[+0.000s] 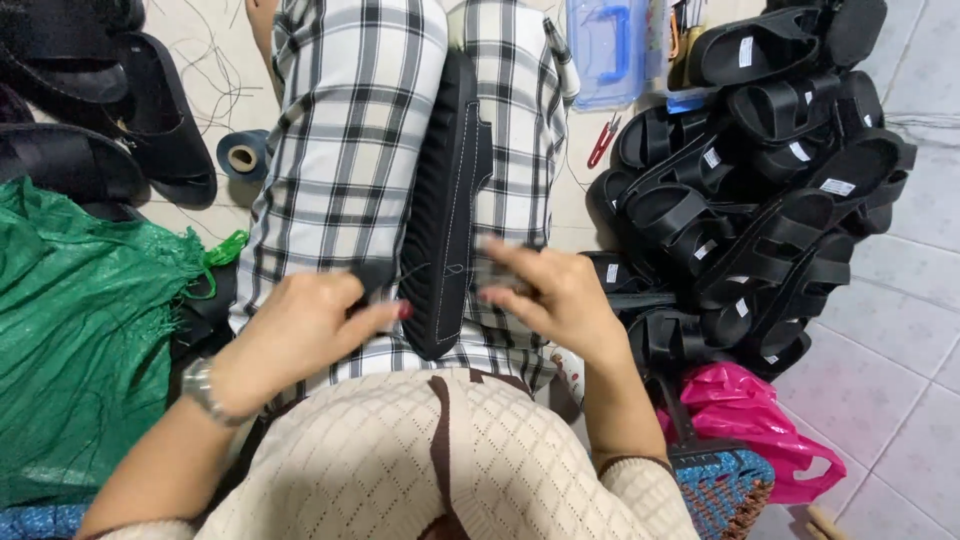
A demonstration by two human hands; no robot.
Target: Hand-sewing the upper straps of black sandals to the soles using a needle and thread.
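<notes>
The black sole (445, 200) lies between the knees, long axis running away from the body. Left hand (300, 330) pinches its near end; right hand (560, 295), just beside, grips something blurred.

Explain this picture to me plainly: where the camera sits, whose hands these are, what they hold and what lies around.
The one picture comes from a camera worn on a person's head, looking down at their own lap and hands. There is no machine: a seated person in plaid trousers works with bare hands. A black sandal sole stands on edge between the knees, with pale stitching along its side. The left hand, with a watch on the wrist, pinches a dark piece against the sole's near end. The right hand holds something small and blurred beside the sole; I cannot tell what. On the tiled floor to the right lies a pile of black sandals, with red snips and a clear blue box beyond. A green mesh sack lies at the left, a pink bag at the lower right.
</notes>
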